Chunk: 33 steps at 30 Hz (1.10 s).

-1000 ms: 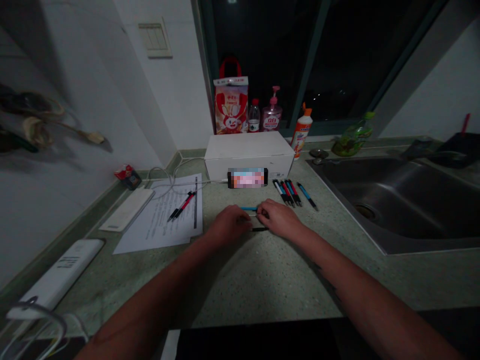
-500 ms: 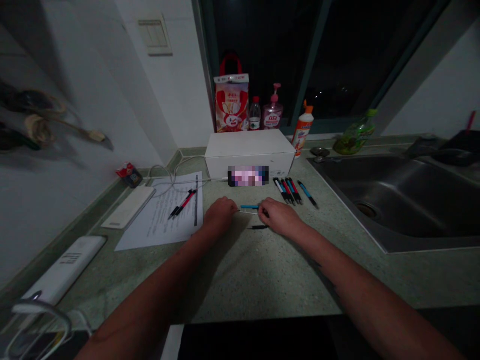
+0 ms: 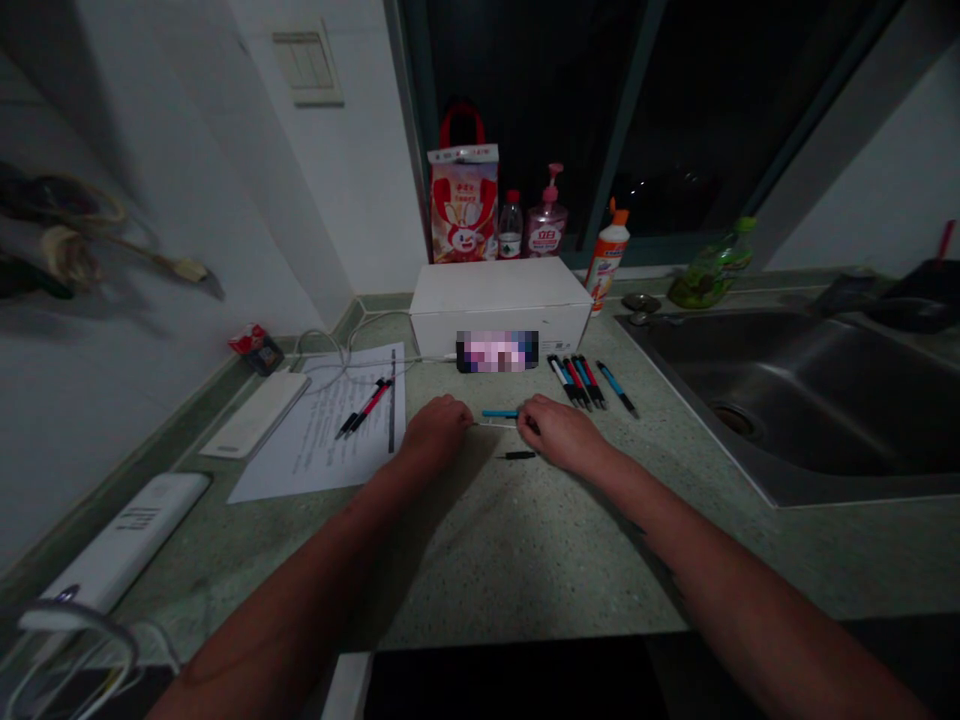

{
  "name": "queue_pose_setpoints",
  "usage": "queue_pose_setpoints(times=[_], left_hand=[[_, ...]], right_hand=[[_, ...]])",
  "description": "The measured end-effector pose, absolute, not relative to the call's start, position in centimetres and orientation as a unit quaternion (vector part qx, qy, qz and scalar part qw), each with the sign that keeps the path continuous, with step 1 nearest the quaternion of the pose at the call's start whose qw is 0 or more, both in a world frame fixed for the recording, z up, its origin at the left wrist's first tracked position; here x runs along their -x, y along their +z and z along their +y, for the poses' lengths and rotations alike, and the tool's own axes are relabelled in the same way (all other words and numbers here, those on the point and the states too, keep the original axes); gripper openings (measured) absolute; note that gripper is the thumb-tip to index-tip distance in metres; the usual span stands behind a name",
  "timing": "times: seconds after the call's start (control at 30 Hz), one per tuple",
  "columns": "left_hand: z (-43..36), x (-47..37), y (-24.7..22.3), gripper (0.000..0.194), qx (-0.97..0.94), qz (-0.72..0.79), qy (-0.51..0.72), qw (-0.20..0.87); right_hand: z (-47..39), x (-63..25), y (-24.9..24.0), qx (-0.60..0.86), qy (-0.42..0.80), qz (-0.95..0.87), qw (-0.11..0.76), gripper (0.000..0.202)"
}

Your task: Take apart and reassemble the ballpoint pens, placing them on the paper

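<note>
My left hand (image 3: 439, 428) is closed in a pinch at the left end of a thin white pen refill (image 3: 495, 426) just above the counter. At its other end my right hand (image 3: 559, 430) is closed, fingers curled down; the grip itself is partly hidden. A blue pen barrel (image 3: 499, 413) lies just behind the refill, its right end meeting my right fingers. In front of the refill, a black pen part (image 3: 519, 455) with a thin tip rests on the counter. Several assembled pens (image 3: 577, 382) lie side by side beyond my right hand, with one blue pen (image 3: 617, 389) apart.
A phone (image 3: 496, 352) on a cable leans against a white box (image 3: 499, 290). On the left, two pens (image 3: 364, 408) lie on a printed sheet (image 3: 315, 460) near a white power bank (image 3: 255, 415). The sink (image 3: 765, 490) is at right, bottles (image 3: 607, 260) behind.
My left hand has shifted slightly left, and a little more of the thin white refill shows between the hands. My right hand stays in place.
</note>
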<state>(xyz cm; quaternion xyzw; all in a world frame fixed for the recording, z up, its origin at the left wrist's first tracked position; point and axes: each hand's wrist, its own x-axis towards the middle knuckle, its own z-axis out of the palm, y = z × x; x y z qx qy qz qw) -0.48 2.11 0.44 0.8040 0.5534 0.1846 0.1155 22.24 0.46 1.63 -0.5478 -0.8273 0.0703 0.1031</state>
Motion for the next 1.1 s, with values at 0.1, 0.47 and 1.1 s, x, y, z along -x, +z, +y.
queue_pose_setpoints(times=[0.1, 0.47, 1.1], left_hand=[[1.8, 0.0, 0.3, 0.021, -0.807, 0.553, 0.175, 0.107], [1.5, -1.3, -0.1, 0.014, -0.814, 0.524, 0.228, 0.1], [2.2, -0.6, -0.2, 0.019, -0.762, 0.573, 0.278, 0.118]], right_hand=[[0.5, -22.1, 1.6, 0.547, 0.075, -0.828, 0.103, 0.019], [0.7, -22.2, 1.3, 0.547, 0.078, -0.821, 0.143, 0.02], [1.0, -22.4, 1.6, 0.556, 0.06, -0.815, 0.15, 0.015]])
